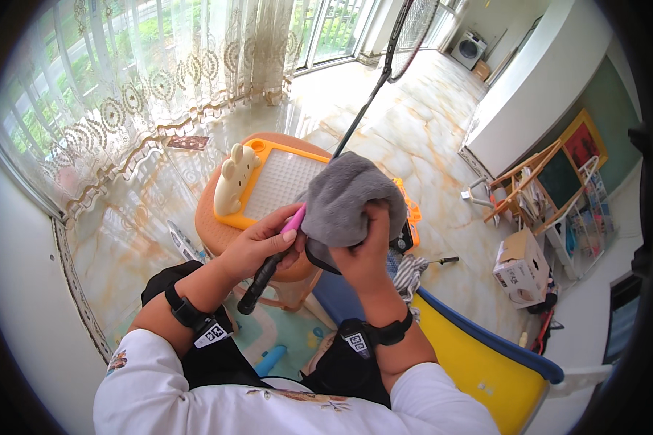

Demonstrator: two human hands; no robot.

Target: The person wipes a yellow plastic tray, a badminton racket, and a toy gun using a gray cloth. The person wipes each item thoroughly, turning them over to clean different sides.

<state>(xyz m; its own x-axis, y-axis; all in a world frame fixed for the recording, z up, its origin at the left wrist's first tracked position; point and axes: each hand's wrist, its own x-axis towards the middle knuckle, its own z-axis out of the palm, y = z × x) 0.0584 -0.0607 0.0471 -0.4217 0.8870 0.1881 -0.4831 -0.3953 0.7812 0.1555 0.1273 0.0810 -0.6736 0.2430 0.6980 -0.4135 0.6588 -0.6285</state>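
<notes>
My left hand [275, 236] is closed around a pink pen-like object [293, 219] and the badminton racket near its black grip [260, 285]. The racket's shaft [359, 117] runs up and away behind a bunched grey plush cloth [340, 201]. My right hand [363, 244] holds this cloth from the right, some fingertips hidden in its folds. Beyond my left hand, an orange-framed drawing board [283, 182] with a cream animal figure [235, 179] on its side lies on an orange-brown plastic stool [208, 217].
An orange plastic item [412, 212] and a striped cloth [411, 272] are at the right. A yellow panel with a blue rim [484, 348] stands nearer me. Farther right are a cardboard box [519, 269] and a wooden easel [558, 174]. Sheer curtains [158, 70] hang at the left.
</notes>
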